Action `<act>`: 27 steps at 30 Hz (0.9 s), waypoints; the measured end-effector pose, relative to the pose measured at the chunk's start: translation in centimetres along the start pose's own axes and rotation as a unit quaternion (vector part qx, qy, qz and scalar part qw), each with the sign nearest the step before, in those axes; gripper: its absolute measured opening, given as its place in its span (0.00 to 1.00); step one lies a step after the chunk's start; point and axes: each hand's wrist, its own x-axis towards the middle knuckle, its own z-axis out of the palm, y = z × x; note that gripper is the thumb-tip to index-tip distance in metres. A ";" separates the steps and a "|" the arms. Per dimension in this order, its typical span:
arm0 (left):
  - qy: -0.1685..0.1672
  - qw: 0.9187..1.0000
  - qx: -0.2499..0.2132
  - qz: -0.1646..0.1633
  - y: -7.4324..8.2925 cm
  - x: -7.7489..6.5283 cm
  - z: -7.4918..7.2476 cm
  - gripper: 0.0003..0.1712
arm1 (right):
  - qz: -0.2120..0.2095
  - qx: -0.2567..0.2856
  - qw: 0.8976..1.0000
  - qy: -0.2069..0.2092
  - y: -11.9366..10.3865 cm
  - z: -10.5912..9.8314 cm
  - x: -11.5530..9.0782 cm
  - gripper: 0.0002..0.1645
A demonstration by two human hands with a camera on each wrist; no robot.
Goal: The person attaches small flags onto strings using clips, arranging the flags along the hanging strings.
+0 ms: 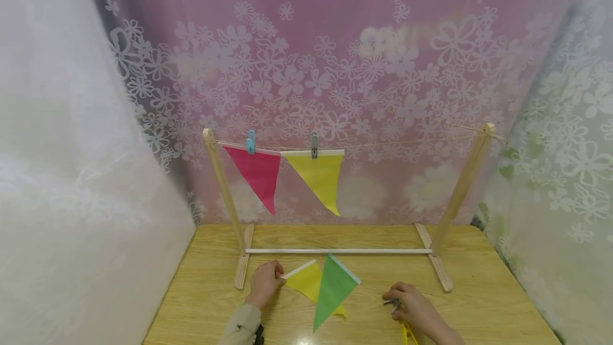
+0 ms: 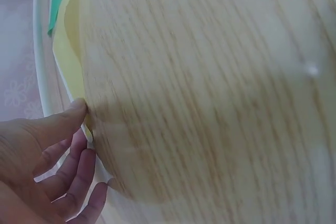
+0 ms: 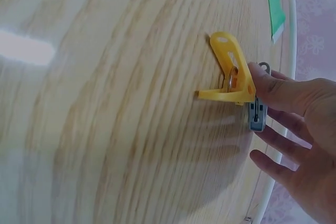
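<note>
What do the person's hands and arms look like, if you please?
The left hand wears no glove and emerges from a beige sleeve, with a small black item at the wrist. The right hand is also gloveless; no sleeve shows there.

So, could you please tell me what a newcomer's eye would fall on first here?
Probably the red pennant and yellow pennant clipped to the string between wooden posts. Below, on the table, a green pennant overlaps a second yellow pennant, whose corner the left grip pinches. Further right, the right grip holds a grey clip, beside a yellow clip.
</note>
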 end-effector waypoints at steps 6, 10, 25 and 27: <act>0.003 1.000 0.007 -0.002 -0.3 -0.1 0.0 0.12 | -0.027 -0.008 0.999 0.022 -0.6 0.2 0.1 0.20; 0.016 1.000 0.002 0.007 -0.4 -0.3 0.0 0.11 | -0.013 -0.020 0.999 0.020 -1.0 0.3 0.1 0.20; 0.074 0.994 -0.076 0.010 0.3 0.2 -1.6 0.03 | 0.038 -0.015 0.997 0.058 -1.8 0.9 0.8 0.18; 0.069 0.993 -0.090 0.008 0.3 0.4 -2.0 0.03 | 0.046 -0.006 0.997 0.068 -2.1 0.8 0.9 0.18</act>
